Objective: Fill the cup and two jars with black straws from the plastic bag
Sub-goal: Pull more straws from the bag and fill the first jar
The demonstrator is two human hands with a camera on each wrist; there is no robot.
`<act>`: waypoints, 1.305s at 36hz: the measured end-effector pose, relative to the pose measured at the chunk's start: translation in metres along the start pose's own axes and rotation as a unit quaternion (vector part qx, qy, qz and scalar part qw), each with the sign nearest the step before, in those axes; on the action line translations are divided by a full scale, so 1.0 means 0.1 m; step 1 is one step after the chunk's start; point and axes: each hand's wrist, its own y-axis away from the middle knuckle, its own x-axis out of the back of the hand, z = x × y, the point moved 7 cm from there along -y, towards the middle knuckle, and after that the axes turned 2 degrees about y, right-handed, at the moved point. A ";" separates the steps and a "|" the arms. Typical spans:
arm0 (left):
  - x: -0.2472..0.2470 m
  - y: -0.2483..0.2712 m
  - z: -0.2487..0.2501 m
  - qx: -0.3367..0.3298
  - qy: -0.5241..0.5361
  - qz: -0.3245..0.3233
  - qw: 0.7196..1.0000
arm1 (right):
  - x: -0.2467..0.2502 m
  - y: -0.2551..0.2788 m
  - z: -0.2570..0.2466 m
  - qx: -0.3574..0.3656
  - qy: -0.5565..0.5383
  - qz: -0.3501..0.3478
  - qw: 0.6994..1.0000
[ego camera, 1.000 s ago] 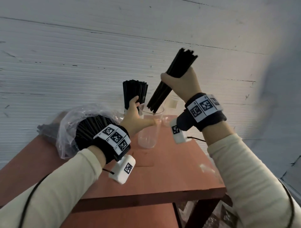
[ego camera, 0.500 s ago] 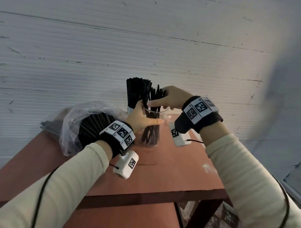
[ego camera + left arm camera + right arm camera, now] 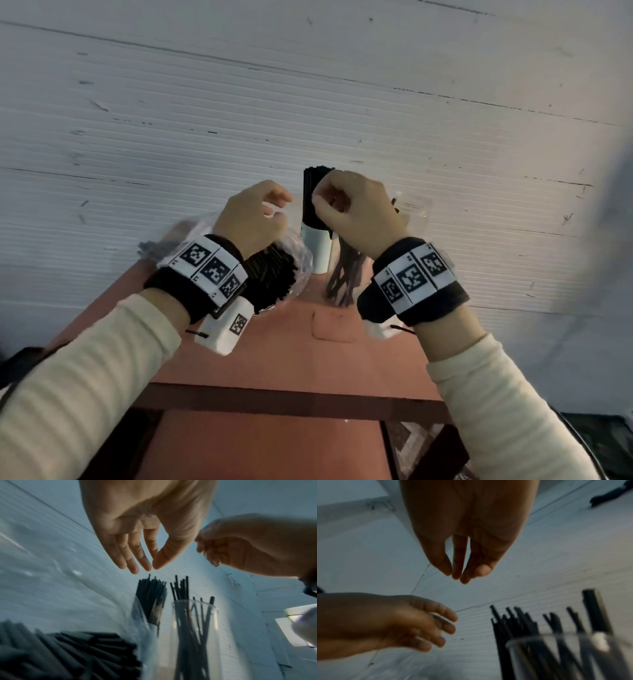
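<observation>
A clear glass jar (image 3: 342,279) on the red-brown table (image 3: 291,359) holds a loose bunch of black straws (image 3: 181,588). Left of it a white cup (image 3: 318,251) stands packed with straws. The plastic bag (image 3: 301,265) of black straws (image 3: 270,277) lies at the left. My left hand (image 3: 277,205) hovers above the bag's mouth, fingers relaxed and empty. Just above the jar, my right hand (image 3: 323,202) hangs loosely curled and holds nothing. A second clear jar (image 3: 414,214) shows partly behind the right hand.
A white ribbed wall (image 3: 308,102) rises directly behind the table. The table's front edge (image 3: 291,401) is near me, with a lower shelf beneath it. A bare stretch of tabletop lies in front of the jar and the bag.
The right hand lowered its straw bundle into the clear jar and let go. The left hand released the jar and moved left and up over the bag. Both hands are now empty.
</observation>
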 end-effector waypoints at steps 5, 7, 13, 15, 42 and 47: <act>0.47 0.07 -0.22 0.015 -0.044 0.030 0.998 | -0.72 0.17 0.04 -0.081 0.004 -0.212 0.974; 0.58 0.09 -0.32 0.022 -0.084 0.025 0.996 | -0.99 0.25 0.02 -0.099 0.025 -0.293 0.950; 0.61 0.14 -0.64 0.069 -0.139 -0.073 0.985 | -1.51 0.28 -0.08 -0.106 0.100 -0.388 0.910; 0.58 0.17 -0.70 0.071 -0.120 -0.111 0.984 | -1.64 0.23 -0.08 -0.116 0.120 -0.395 0.903; 0.63 0.19 -0.78 0.035 -0.080 -0.084 0.993 | -1.83 -0.02 -0.08 -0.092 0.081 -0.321 0.939; 0.60 0.20 -0.74 0.027 -0.082 -0.091 0.992 | -1.83 0.01 -0.07 -0.102 0.061 -0.323 0.939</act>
